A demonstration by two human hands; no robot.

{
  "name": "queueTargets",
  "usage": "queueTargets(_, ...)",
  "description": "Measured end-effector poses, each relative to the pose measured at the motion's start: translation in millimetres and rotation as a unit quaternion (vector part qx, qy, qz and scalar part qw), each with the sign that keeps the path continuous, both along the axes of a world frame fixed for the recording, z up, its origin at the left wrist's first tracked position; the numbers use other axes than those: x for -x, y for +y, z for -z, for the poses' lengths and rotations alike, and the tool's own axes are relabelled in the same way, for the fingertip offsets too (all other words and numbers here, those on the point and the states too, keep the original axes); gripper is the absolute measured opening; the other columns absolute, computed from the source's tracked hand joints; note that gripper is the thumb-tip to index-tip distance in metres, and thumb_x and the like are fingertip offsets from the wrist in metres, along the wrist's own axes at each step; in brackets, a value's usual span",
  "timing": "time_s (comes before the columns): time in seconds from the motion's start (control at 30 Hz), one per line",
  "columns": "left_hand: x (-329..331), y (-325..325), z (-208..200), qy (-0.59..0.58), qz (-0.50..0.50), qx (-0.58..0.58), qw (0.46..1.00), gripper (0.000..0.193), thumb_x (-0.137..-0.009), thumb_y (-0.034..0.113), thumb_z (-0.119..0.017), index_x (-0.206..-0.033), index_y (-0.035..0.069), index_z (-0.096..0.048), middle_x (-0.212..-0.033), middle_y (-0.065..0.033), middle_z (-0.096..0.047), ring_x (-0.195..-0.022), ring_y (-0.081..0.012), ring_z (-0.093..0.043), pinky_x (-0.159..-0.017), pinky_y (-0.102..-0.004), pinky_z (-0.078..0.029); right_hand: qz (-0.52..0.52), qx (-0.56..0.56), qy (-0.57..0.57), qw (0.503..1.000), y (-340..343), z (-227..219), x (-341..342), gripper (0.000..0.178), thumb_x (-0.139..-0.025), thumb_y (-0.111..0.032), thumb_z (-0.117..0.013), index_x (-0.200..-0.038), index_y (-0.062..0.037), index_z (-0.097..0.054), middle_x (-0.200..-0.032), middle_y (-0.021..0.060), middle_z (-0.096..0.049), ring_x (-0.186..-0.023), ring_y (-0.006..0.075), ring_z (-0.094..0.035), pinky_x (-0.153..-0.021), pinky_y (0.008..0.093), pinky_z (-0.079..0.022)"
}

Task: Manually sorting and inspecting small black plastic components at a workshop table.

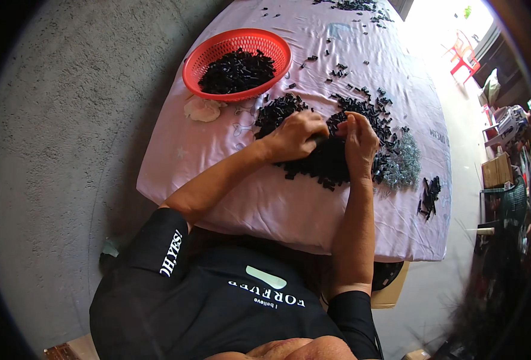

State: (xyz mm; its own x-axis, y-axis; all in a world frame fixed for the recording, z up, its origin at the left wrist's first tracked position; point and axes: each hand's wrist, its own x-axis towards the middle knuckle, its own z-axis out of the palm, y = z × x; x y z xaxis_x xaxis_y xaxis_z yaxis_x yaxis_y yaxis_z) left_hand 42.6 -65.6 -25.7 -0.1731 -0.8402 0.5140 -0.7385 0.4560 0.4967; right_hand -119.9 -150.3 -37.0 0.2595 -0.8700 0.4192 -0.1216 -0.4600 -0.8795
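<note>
My left hand (298, 135) is curled closed over the middle of a wide heap of small black plastic pieces (281, 110). What its fingers hold, if anything, is hidden. Just to the right, my right hand (360, 144) has its thumb and fingertips drawn together above the same heap. Any piece between them is too small to make out. Between my wrists lies a plain black patch (325, 161), its material unclear. Against the outer side of my right wrist is a pile of clear, greyish small pieces (402, 161).
A red plastic basket (237, 36), part filled with black pieces, stands at the far left beside a crumpled pale cloth (204, 110). A separate black cluster (430, 197) lies near the right edge of the pink-sheeted table (247, 210). A grey wall (55, 150) borders the left.
</note>
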Motion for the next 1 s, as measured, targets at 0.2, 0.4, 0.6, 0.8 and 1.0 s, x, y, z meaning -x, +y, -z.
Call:
queueTargets(0.2, -15, 40, 5, -0.004, 0.008, 0.058, 0.998, 0.019, -0.069, 0.002, -0.063, -0.087, 0.007, -0.063, -0.091, -0.0067, -0.06, -0.095, -0.028, -0.057, -0.085, -0.0398, -0.044, -0.016, -0.058, 0.043, 0.997, 6, -10, 1, 0.017, -0.097, -0.014, -0.056, -0.102, -0.003, -0.068, -0.067, 0.0029, -0.065, -0.052, 0.0052, -0.055, -0.049, 0.0207, -0.044)
queueTargets(0.4, -44, 12, 4, 0.017, -0.104, 0.063, 0.992, 0.026, -0.071, -0.002, -0.055, -0.093, 0.005, -0.065, -0.103, -0.0133, -0.063, -0.103, -0.0335, -0.056, -0.094, -0.0415, -0.043, 0.026, -0.009, -0.01, 1.0, -4, 1, 2, 0.016, -0.097, -0.014, -0.057, -0.1, -0.0028, -0.068, -0.063, 0.0, -0.061, -0.049, 0.0032, -0.047, -0.046, 0.0193, -0.038)
queueTargets(0.6, -66, -17, 27, -0.022, -0.133, 0.028, 0.99, 0.031, -0.072, -0.002, -0.051, -0.098, 0.005, -0.066, -0.107, -0.0153, -0.062, -0.104, -0.0339, -0.056, -0.095, -0.041, -0.042, 0.046, -0.056, -0.109, 0.991, -5, 3, 4, 0.018, -0.098, -0.015, -0.055, -0.102, -0.0015, -0.066, -0.068, 0.0016, -0.062, -0.052, 0.0041, -0.051, -0.048, 0.0195, -0.041)
queueTargets(0.8, -57, 21, 15, 0.033, -0.11, 0.03, 0.993, 0.021, -0.074, -0.001, -0.056, -0.093, 0.005, -0.064, -0.095, -0.0148, -0.06, -0.096, -0.0344, -0.057, -0.089, -0.0419, -0.044, 0.086, -0.109, -0.222, 0.965, -13, 4, 11, 0.024, -0.1, -0.019, -0.05, -0.102, -0.0018, -0.066, -0.071, 0.005, -0.065, -0.053, 0.0066, -0.052, -0.05, 0.021, -0.042)
queueTargets(1.0, -49, 55, 15, 0.03, -0.079, 0.04, 0.996, 0.021, -0.076, 0.014, -0.069, -0.094, 0.006, -0.063, -0.095, -0.0123, -0.057, -0.095, -0.0325, -0.055, -0.088, -0.0412, -0.043, 0.146, -0.115, -0.265, 0.946, -17, -2, 19, 0.034, -0.102, -0.026, -0.043, -0.103, -0.0003, -0.065, -0.07, 0.0052, -0.064, -0.054, 0.0066, -0.051, -0.051, 0.0203, -0.039)
